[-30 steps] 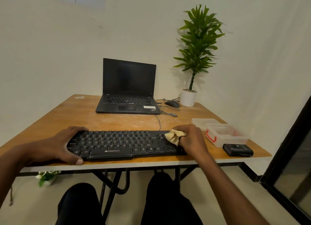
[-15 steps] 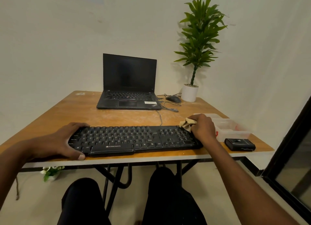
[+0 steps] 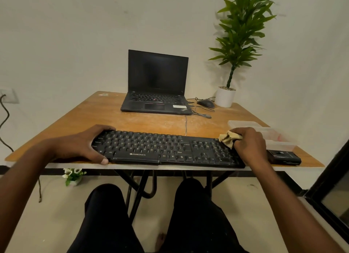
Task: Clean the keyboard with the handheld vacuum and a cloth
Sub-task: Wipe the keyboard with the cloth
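Along the near edge of the counter [image 3: 79, 118] lies the black keyboard [image 3: 166, 148]. The left hand [image 3: 83, 145] grips its left end, fingers curled over the back edge and thumb on the front, to hold it in place. The right hand [image 3: 249, 145] holds a bunched tan cloth [image 3: 228, 138] on the keys at the right end. This looks like the wiping step. Next the cloth likely needs to rub across the other keys. A small black device [image 3: 284, 157] sits just beside the right hand; a clear plastic box [image 3: 264, 133] sits behind it. Both could get bumped. Farther back are a laptop [image 3: 156, 82], a mouse [image 3: 205, 103] and a potted plant [image 3: 234, 50].
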A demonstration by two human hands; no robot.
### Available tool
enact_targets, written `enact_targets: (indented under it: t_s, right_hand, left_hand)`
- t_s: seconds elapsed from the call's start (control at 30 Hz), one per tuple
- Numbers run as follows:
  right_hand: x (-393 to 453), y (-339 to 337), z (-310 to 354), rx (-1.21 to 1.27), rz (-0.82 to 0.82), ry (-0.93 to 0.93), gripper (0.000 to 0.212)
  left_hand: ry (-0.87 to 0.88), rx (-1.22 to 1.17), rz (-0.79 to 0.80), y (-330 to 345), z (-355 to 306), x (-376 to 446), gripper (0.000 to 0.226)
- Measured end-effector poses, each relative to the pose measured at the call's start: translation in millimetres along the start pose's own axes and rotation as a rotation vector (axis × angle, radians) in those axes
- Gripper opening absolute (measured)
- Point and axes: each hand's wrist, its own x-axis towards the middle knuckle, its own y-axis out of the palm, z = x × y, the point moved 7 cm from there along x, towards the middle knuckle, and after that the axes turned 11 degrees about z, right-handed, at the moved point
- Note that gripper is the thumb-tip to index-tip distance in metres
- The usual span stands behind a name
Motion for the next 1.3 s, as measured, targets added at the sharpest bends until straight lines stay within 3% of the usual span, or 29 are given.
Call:
enact_targets:
  t_s: [0.2, 0.53, 0.97, 1.3]
  right_hand:
    - [22.4, 11.0, 9.8, -0.013, -0.004, 0.05, 0.042]
    - [45.5, 25.2, -6.4, 0.198, 0.11, 0.184, 0.016]
    - [59.6, 10.8, 5.6, 0.228, 0.115, 0.2, 0.027]
    - [48.6, 33.4, 17.9, 0.017, 0.114, 0.075, 0.03]
  left_hand:
    - [0.035, 0.018, -0.042, -0.2, 2.5, -2.6, 0.123]
    - [0.063, 0.041, -0.068, -0.3, -4.8, -6.6, 0.121]
    - [0.057, 0.028, -0.077, 0.4, -3.5, -2.3, 0.121]
    - [0.07, 0.07, -0.111, 2.3, -4.8, -3.7, 0.121]
